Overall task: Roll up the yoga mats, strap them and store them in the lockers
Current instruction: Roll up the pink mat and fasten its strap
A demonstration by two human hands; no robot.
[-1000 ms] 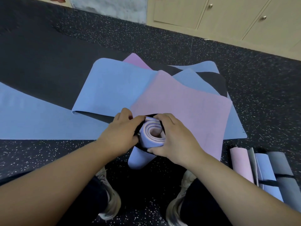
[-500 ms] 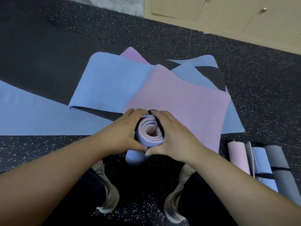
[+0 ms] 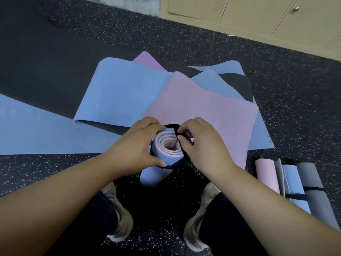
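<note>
Right hand grip: your right hand [image 3: 203, 145] pinches the black strap [image 3: 181, 154] between thumb and forefinger at the upper right edge of the rolled mat [image 3: 165, 150]; the other fingers are curled.
Left hand grip: your left hand [image 3: 134, 145] wraps the left side of the rolled mat, fingers curled over its top edge and thumb pressed on the strap at the roll's near side.
Rolled mat: stands on end between your hands, open spiral facing up; blue outside, pale pink inside; its lower part reaches the floor [image 3: 295, 108] between your shoes.
Strap: runs as a black loop around the upper end of the roll; whether it is fastened cannot be told.
Shoes: left shoe [image 3: 120, 217] and right shoe [image 3: 197, 222] are planted on either side of the roll's base.
Flat mats: a pink mat [image 3: 203, 111] lies just beyond the roll, overlapping a blue mat [image 3: 121, 93] to its left; more blue, purple and black mats fan out beneath them.
Finished rolls: a pink roll [image 3: 265, 174], a blue roll [image 3: 295, 185] and a grey roll [image 3: 313, 183] lie side by side on the floor to your right; a black strap crosses the blue and grey rolls.
Lockers: beige lockers [image 3: 258, 13] with closed doors line the far edge of the floor, well apart from the mats.
</note>
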